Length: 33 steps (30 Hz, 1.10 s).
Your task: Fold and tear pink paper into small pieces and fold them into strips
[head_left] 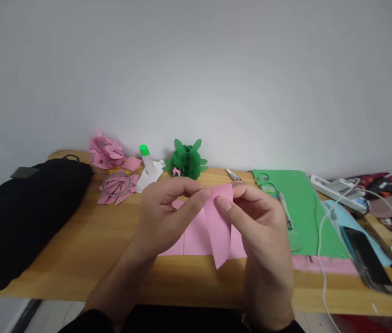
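Through the head camera I'm watching the left hand [163, 215] and the right hand [263, 224] pinching a pink strip [220, 231] near its upper end, each grip standing nearly closed on it. The strip is hanging over pink sheets [196, 236] lying on the bench [189, 282], while a green paper figure [187, 162] is standing behind, near the wall [196, 83].

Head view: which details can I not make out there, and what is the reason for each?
In the head view:
Pink sheets on the table: partly hidden by the left hand, right hand and held pink paper.
Black fabric item: cut off by the left edge.
Markings on the small tube: too small and blurred to read.
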Each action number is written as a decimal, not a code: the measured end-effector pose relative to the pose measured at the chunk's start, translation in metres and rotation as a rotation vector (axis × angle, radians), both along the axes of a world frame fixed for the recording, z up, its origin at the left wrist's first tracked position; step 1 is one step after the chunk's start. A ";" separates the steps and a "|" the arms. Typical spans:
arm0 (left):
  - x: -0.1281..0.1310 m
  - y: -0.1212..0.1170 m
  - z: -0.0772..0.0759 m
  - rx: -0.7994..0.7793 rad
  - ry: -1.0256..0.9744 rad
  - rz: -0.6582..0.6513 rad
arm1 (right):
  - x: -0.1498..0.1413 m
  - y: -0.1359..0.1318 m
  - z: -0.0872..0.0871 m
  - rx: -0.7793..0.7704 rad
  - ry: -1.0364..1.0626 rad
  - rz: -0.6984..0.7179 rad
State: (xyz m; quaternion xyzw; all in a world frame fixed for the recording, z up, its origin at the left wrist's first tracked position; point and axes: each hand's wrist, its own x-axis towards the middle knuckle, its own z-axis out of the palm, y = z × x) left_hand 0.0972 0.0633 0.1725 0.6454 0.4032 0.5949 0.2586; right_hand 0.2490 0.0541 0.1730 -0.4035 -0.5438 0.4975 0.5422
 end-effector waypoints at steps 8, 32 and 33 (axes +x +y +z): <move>-0.002 0.001 0.000 -0.055 -0.079 -0.061 | 0.003 0.003 0.000 0.033 0.005 0.045; -0.007 -0.003 0.004 0.096 0.010 -0.119 | 0.006 0.003 0.005 0.264 0.020 -0.042; -0.006 -0.003 0.004 0.103 0.007 -0.121 | 0.006 0.002 0.006 0.266 0.023 -0.039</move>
